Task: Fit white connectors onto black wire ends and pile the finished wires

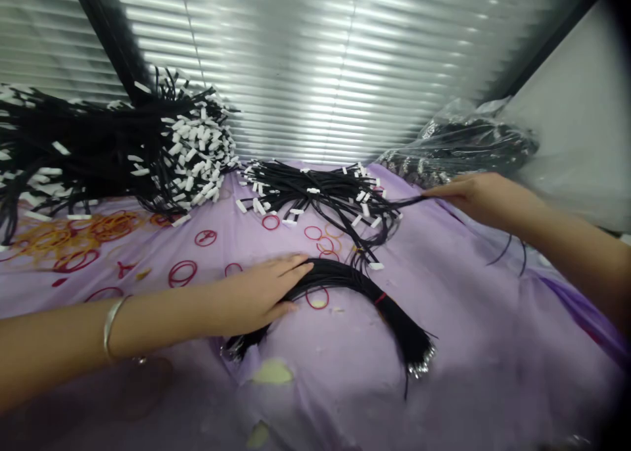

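A curved bundle of black cords (394, 313) lies on the purple cloth, tied with a red rubber band (380, 298) and showing metal ends at both tips. My left hand (271, 286) is around the bundle's left part, fingers on the far side and thumb on the near side. Off to the right, my right hand (476, 198) pinches a few black cords, whose strands stretch left to a low pile of black cords with white tags (315, 191). The loose ends of the held cords hang below that hand.
A tall heap of white-tagged black cords (113, 142) stands at the left. Orange rubber bands (54, 234) and several red ones lie scattered on the purple cloth (473, 326). Clear plastic bags (473, 142) sit at back right, before window blinds (315, 63).
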Tool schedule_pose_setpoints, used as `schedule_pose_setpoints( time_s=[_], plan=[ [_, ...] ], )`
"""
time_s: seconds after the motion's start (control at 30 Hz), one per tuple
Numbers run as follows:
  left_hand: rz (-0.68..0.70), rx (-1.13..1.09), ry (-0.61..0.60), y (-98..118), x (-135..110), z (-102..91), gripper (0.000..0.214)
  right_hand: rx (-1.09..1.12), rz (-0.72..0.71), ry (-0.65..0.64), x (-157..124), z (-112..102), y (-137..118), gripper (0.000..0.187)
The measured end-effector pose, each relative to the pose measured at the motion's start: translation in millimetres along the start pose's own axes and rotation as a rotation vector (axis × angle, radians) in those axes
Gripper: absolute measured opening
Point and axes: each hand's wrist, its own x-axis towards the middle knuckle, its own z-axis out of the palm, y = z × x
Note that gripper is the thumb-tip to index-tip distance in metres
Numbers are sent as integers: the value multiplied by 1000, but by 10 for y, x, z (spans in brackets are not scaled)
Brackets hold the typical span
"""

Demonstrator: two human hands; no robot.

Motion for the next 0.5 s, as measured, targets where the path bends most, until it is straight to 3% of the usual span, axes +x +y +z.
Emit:
schedule_pose_setpoints(
  time_s=[0.13,0.23,0.3,0.37,0.5],
  plan=[
    [-19,37,-7,-18,-75,-39,57,34,7,-32,-322,607,211,31],
    [-27,120,23,-8,-216,-141,58,-25,9,37,-435,778,141,25],
    [-24,174,73,40,-354,-213,52,-76,6,97,-408,692,-22,22],
    [7,232,125,139,-519,-266,41,-81,-31,143,-327,497,-348,25],
    [103,210,151,408,-864,-221,29,132,-295,169,-85,133,-1406,34]
  ],
)
